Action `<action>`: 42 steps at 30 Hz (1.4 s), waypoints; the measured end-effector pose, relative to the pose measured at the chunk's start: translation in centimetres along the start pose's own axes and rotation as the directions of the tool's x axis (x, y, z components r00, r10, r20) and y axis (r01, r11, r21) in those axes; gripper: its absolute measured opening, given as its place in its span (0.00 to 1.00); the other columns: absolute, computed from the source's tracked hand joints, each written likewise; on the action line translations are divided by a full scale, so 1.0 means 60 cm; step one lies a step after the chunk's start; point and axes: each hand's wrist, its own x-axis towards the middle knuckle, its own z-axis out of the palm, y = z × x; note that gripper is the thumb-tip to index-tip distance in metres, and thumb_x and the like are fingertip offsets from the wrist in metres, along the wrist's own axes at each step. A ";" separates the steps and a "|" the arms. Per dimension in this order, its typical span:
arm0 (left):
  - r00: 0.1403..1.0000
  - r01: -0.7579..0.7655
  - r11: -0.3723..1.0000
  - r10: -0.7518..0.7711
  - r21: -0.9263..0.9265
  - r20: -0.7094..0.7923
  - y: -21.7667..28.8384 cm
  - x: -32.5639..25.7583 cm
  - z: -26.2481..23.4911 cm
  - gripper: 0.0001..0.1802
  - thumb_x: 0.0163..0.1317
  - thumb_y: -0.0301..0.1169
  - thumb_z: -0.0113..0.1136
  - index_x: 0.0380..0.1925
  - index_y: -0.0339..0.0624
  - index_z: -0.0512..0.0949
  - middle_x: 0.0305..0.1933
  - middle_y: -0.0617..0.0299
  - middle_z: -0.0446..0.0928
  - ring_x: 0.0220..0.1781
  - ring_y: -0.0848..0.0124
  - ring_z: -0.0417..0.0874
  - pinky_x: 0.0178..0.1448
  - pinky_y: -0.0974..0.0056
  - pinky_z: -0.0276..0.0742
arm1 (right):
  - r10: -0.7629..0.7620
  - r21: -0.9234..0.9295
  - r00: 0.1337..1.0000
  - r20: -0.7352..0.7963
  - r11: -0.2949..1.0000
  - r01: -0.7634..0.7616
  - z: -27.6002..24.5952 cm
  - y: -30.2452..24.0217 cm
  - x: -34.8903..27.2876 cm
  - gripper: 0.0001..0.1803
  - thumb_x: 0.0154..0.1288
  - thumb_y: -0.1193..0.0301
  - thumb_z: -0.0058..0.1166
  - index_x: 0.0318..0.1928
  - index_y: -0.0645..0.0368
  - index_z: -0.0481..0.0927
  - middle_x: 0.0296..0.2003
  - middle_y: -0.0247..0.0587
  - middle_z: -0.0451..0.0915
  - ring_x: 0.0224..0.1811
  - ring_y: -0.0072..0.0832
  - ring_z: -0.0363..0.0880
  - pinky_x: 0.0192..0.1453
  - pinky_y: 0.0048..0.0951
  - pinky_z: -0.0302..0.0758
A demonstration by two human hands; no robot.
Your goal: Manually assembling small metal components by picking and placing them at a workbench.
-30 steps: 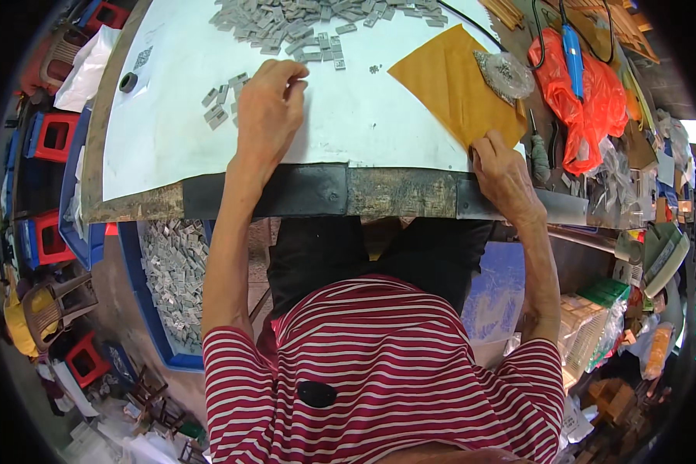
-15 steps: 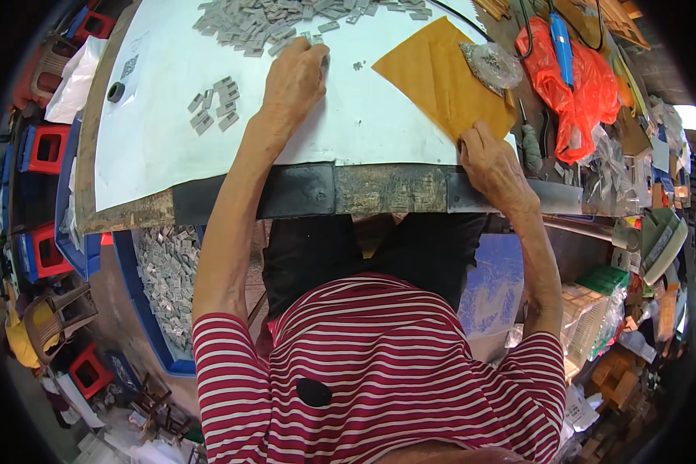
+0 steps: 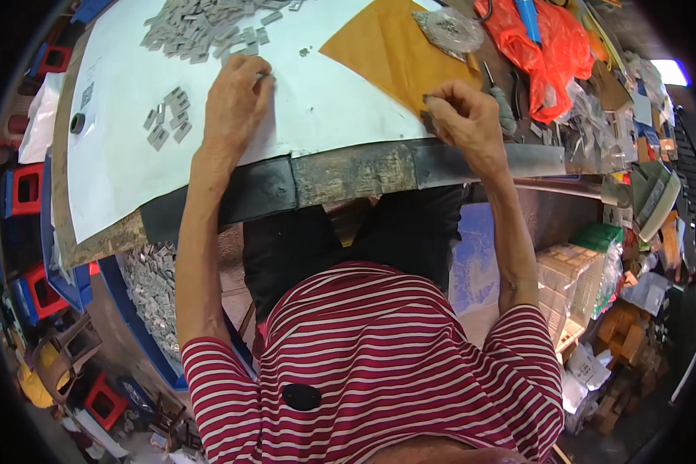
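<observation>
My left hand (image 3: 238,104) is closed over the white sheet (image 3: 340,108), just on the near side of a heap of small grey rectangular pieces (image 3: 201,31). Its fingers are curled, and whatever they may hold is hidden. To the left of that hand lies a small group of similar grey pieces (image 3: 168,116). My right hand (image 3: 468,120) is pinched above the near corner of a brown paper sheet (image 3: 387,50). A small dark piece (image 3: 425,99) shows at its fingertips; its kind is too small to tell.
Tiny bits (image 3: 305,52) lie on the white sheet, and a dark ring (image 3: 77,123) sits at its left. At right are a clear plastic bag (image 3: 450,31), a red bag (image 3: 545,58) and a blue-handled tool (image 3: 527,17). A blue bin (image 3: 135,321) of grey pieces stands below.
The whole view has shifted. My right hand has come up off the brown paper's corner, its fingers now pinched. My left hand has drawn slightly back from the heap.
</observation>
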 end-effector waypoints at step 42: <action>0.917 0.384 0.504 -0.303 -0.774 0.258 0.078 -0.057 -0.016 0.10 0.56 0.24 0.55 0.37 0.30 0.77 0.23 0.58 0.77 0.23 0.78 0.75 0.30 0.76 0.72 | 0.114 0.497 0.945 0.308 0.827 -0.262 0.095 -0.023 -0.015 0.03 0.59 0.78 0.50 0.32 0.66 0.73 0.24 0.40 0.76 0.19 0.17 0.71 0.18 0.15 0.67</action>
